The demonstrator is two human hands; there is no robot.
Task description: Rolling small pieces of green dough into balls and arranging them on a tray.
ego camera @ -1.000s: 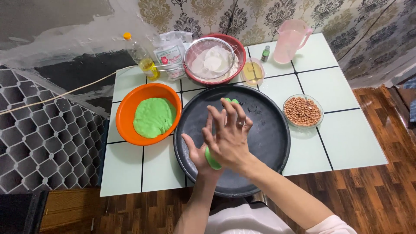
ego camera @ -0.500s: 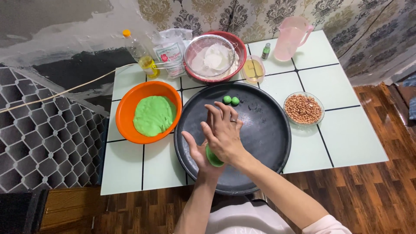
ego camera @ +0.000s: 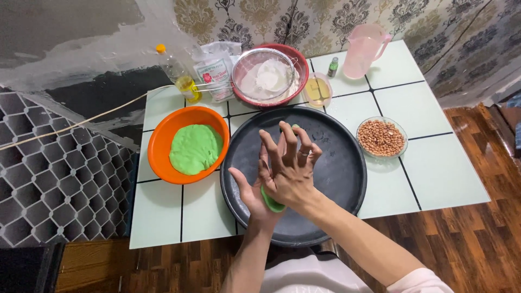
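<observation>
Over the big black round tray, my left hand lies palm up with a piece of green dough on it. My right hand is pressed flat on top, fingers spread, so the dough sits squeezed between both palms and only its edge shows. A small green dough ball peeks out behind my right fingertips on the tray. An orange bowl holding a mass of green dough stands to the left of the tray.
A glass bowl of peanuts sits right of the tray. At the back are a red bowl with a sieve of white flour, a pink jug, an oil bottle, a flour bag and a small cup of oil.
My right hand has slid forward over the left palm, rolling the dough; it now hides most of the green balls on the tray that showed half a second ago.
</observation>
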